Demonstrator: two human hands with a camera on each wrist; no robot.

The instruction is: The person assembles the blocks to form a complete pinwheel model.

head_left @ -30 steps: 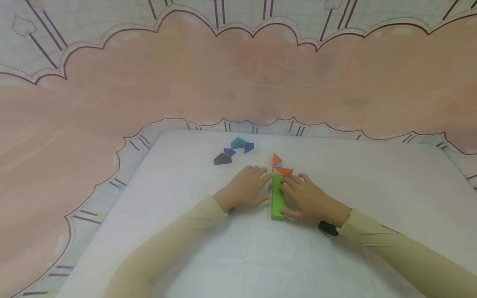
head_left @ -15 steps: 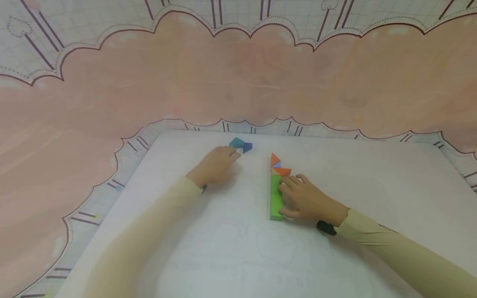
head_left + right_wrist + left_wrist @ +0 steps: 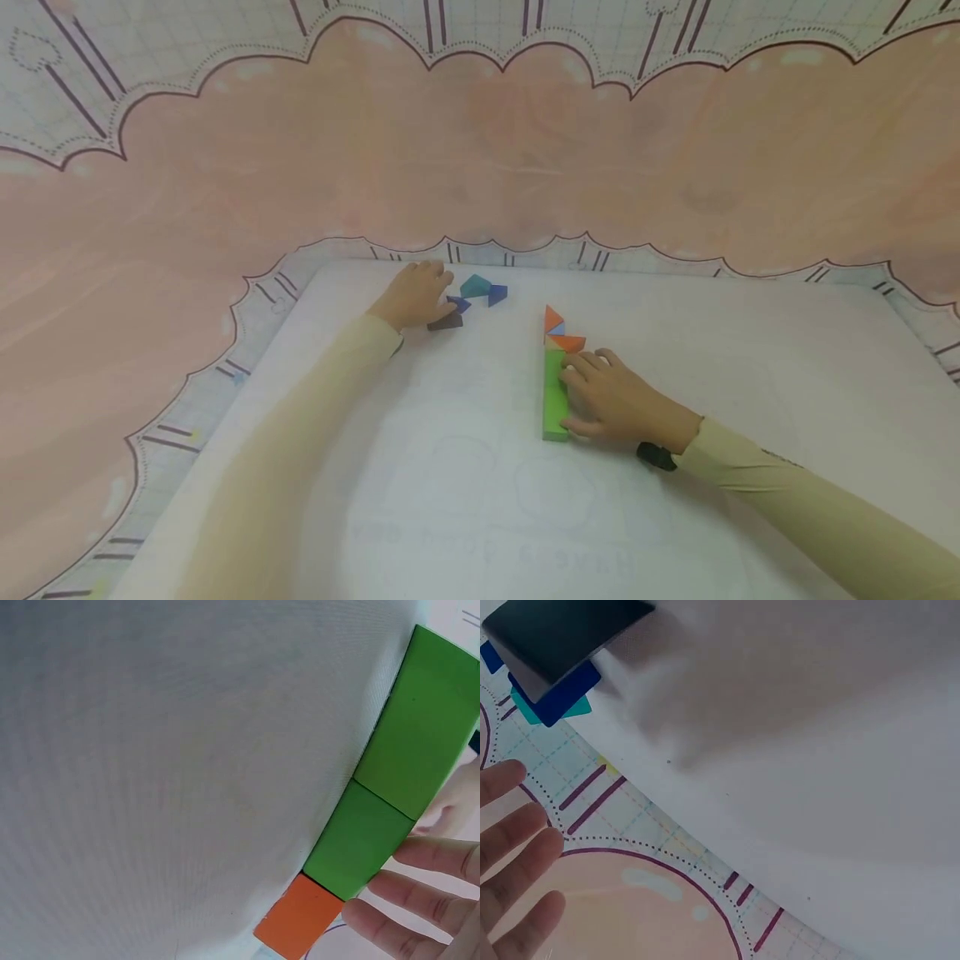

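Note:
At the far left of the table, my left hand (image 3: 415, 293) is beside a dark block (image 3: 446, 322) and a small blue block (image 3: 459, 304), partly covering them. In the left wrist view its fingers (image 3: 517, 832) are extended, apart from the dark block (image 3: 566, 634). My right hand (image 3: 618, 400) rests along the right side of a row of green blocks (image 3: 555, 404), fingertips touching them. The right wrist view shows two green blocks (image 3: 416, 724) end to end, with an orange block (image 3: 298, 916) after them. Fingers (image 3: 409, 896) of that hand lie against the green side.
A teal block (image 3: 476, 287) and another blue block (image 3: 497, 294) lie right of my left hand. Beyond the green row are orange triangular faces (image 3: 553, 320) and a light blue one (image 3: 557, 329). The white table (image 3: 450, 500) meets a patterned pink cloth (image 3: 480, 167) at the back.
My left hand has left the green row and moved far and left, passing over the small blocks to the dark one's far-left side. My right hand has stayed at the green blocks.

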